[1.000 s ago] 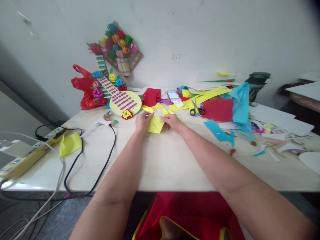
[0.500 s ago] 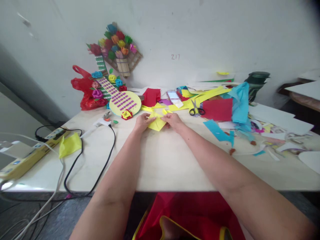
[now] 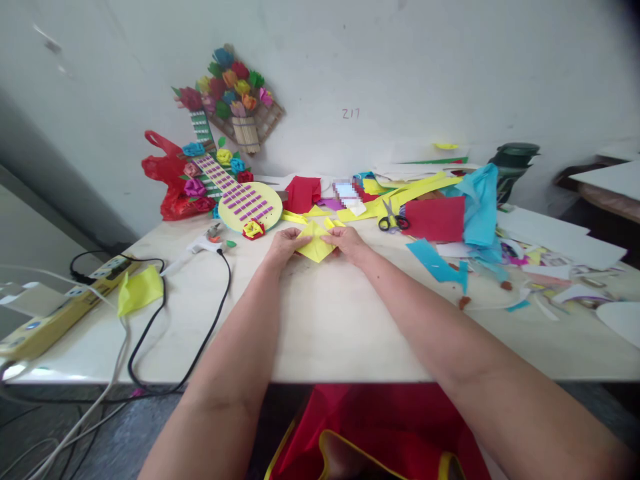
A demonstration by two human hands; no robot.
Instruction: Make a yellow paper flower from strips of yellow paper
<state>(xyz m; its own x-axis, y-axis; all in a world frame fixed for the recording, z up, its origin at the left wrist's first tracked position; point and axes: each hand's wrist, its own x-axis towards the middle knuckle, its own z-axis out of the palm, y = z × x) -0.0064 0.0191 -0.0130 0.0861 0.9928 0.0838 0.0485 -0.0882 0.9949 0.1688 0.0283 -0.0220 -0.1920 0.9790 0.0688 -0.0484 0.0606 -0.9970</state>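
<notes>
A square of yellow paper point(image 3: 316, 247), turned so one corner points toward me, is stretched between my two hands just above the table. My left hand point(image 3: 287, 245) pinches its left corner between thumb and fingers. At the right corner, my right hand point(image 3: 349, 243) pinches it the same way. Yellow scraps point(image 3: 295, 217) lie just behind the hands. To their left rests a round yellow guitar-shaped craft point(image 3: 253, 203) with purple strips and a yellow-and-red paper flower point(image 3: 253, 229). Black-handled scissors point(image 3: 393, 220) lie to the right.
A white glue gun point(image 3: 205, 245) with a black cord, a yellow power strip point(image 3: 70, 307) and a yellow sheet point(image 3: 141, 291) occupy the left. Red paper point(image 3: 434, 219), blue crepe paper point(image 3: 481, 207) and scraps cover the right. A dark bottle point(image 3: 513, 167) stands by the wall.
The yellow paper looks flatter and a little wider between my hands, its near corner shifting slightly right. Both hands keep their pinch and have barely moved.
</notes>
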